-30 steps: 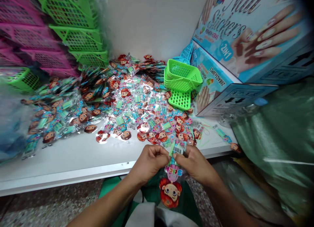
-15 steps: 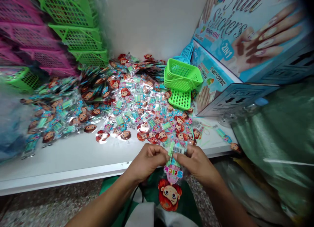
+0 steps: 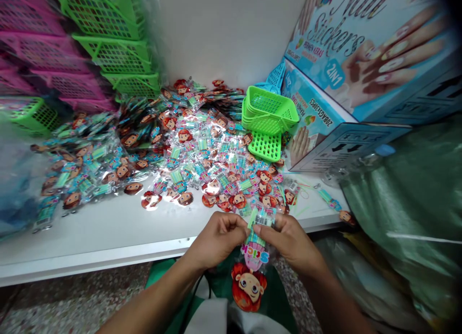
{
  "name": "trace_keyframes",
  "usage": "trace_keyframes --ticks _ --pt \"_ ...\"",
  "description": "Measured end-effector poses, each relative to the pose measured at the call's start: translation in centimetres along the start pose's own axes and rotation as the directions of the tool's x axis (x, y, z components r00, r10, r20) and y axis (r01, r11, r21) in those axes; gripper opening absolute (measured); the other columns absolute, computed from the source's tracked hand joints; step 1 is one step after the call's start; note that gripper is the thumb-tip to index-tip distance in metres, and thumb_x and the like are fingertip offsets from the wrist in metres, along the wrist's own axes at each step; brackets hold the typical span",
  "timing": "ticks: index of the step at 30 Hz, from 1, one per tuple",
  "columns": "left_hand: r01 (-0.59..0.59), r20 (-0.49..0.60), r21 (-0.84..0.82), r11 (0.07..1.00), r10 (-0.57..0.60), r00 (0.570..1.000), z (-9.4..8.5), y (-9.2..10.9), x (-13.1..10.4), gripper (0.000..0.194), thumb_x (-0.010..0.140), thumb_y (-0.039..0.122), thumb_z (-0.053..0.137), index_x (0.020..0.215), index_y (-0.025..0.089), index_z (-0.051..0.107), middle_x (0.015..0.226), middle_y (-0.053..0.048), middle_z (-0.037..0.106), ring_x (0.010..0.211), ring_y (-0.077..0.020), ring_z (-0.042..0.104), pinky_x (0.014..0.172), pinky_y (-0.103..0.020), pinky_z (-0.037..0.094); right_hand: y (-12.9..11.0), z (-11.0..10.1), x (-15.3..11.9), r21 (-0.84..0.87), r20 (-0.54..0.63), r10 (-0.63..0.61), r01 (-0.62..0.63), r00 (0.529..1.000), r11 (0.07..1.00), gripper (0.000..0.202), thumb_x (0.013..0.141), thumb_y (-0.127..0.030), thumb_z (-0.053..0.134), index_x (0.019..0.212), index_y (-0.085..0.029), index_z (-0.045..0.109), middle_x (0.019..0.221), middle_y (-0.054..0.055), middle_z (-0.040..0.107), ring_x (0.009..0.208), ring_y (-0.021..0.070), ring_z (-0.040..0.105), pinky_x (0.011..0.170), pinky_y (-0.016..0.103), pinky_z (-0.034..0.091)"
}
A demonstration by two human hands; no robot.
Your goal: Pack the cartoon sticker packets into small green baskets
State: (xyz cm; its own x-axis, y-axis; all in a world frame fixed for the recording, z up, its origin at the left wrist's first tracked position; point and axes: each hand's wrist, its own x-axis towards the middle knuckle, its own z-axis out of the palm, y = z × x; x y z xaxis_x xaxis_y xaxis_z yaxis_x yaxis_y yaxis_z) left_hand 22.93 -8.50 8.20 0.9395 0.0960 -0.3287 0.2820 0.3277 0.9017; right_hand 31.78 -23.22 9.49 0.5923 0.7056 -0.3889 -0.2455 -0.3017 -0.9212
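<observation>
Both hands, left (image 3: 225, 235) and right (image 3: 285, 235), pinch a clear sticker-labelled packet (image 3: 255, 254), its long axis running bodyward, red-haired head lowest.

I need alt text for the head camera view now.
Left hand and right hand hold a clear packet with a red-haired cartoon head, by a white table bearing heaps of similar packets, green baskets and a Nail Stickers box.
</observation>
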Motion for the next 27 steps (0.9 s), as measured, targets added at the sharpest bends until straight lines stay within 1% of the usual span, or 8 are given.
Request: trace_keyframes --ticks 4,9,11,16,18,21,24,27 --pt "0.007 0.004 0.009 1.000 -0.007 1.000 0.3 0.1 0.0 0.017 0.074 0.025 0.058 0.064 0.011 0.059 0.051 0.007 0.041 0.049 -0.0040 0.028 0.048 -0.020 0.021 0.1 0.1 0.1 -0.030 -0.027 -0.014 0.013 1.000 0.999 0.024 0.077 -0.036 0.058 0.067 -0.017 0.047 0.058 -0.005 0.041 0.051 0.0076 0.036 0.049 0.020 0.032" --pt "0.056 -0.069 -0.012 0.998 -0.057 0.996 0.8 -0.1 0.1 0.017 0.071 0.028 0.061 0.066 0.012 0.060 0.050 0.006 0.046 0.047 -0.0047 0.033 0.047 -0.020 0.024 -0.3 0.1 0.0 -0.162 -0.046 -0.077 0.068 0.996 0.984 0.018 0.078 -0.030 0.052 0.067 -0.017 0.046 0.060 -0.005 0.041 0.054 0.0082 0.035 0.049 0.020 0.031" --pt "0.052 -0.090 0.003 0.999 -0.051 0.995 0.9 -0.3 0.1 0.017 0.071 0.028 0.061 0.068 0.012 0.061 0.052 0.005 0.048 0.048 -0.0050 0.034 0.048 -0.020 0.025 -0.4 0.2 0.0 -0.201 -0.042 -0.110 0.100 0.993 0.974 0.017 0.078 -0.028 0.051 0.067 -0.017 0.045 0.061 -0.005 0.041 0.055 0.0082 0.035 0.049 0.020 0.032" --pt "-0.013 -0.060 0.084 0.996 0.019 0.998 0.7 -0.6 0.0 0.015 0.075 0.024 0.055 0.066 0.013 0.057 0.053 0.006 0.042 0.050 -0.0054 0.031 0.049 -0.021 0.024 0.3 0.2 0.0 -0.291 -0.076 -0.099 0.073 0.992 0.954 0.024 0.081 -0.034 0.051 0.065 -0.018 0.043 0.057 -0.006 0.037 0.053 0.0080 0.033 0.048 0.020 0.030" --pt "-0.032 -0.050 0.112 0.993 0.037 0.998 0.8 -0.6 -0.2 0.015 0.077 0.023 0.052 0.066 0.014 0.054 0.051 0.007 0.038 0.049 -0.0055 0.028 0.047 -0.021 0.022 0.6 0.2 0.0 -0.299 -0.080 -0.097 0.069 0.992 0.952 0.027 0.082 -0.036 0.050 0.065 -0.017 0.043 0.057 -0.005 0.037 0.053 0.0082 0.033 0.048 0.020 0.030" --pt "-0.047 -0.049 0.129 0.991 0.054 0.997 0.9 -0.5 -0.4 0.015 0.078 0.024 0.051 0.066 0.015 0.053 0.051 0.007 0.036 0.048 -0.0058 0.027 0.046 -0.021 0.021 0.8 0.2 -0.1 -0.295 -0.082 -0.108 0.079 0.991 0.952 0.028 0.082 -0.037 0.051 0.065 -0.017 0.044 0.057 -0.005 0.038 0.054 0.0085 0.034 0.049 0.021 0.030" --pt "-0.089 -0.060 0.153 0.984 0.099 0.993 1.0 -0.4 -0.5 0.016 0.078 0.024 0.052 0.066 0.014 0.053 0.053 0.006 0.037 0.050 -0.0063 0.029 0.048 -0.020 0.023 0.7 0.2 -0.2 -0.292 -0.078 -0.132 0.104 0.988 0.951 0.027 0.083 -0.037 0.051 0.067 -0.016 0.047 0.058 -0.004 0.041 0.055 0.0092 0.036 0.050 0.022 0.032" --pt "-0.172 -0.076 0.234 0.957 0.194 0.978 0.9 -0.1 -0.8 0.016 0.080 0.023 0.052 0.068 0.014 0.057 0.059 0.003 0.047 0.056 -0.0085 0.039 0.053 -0.020 0.031 0.6 0.3 -0.4 -0.310 -0.059 -0.211 0.183 0.976 0.933 0.022 0.085 -0.034 0.051 0.073 -0.016 0.052 0.066 -0.001 0.049 0.062 0.0122 0.045 0.058 0.024 0.039"
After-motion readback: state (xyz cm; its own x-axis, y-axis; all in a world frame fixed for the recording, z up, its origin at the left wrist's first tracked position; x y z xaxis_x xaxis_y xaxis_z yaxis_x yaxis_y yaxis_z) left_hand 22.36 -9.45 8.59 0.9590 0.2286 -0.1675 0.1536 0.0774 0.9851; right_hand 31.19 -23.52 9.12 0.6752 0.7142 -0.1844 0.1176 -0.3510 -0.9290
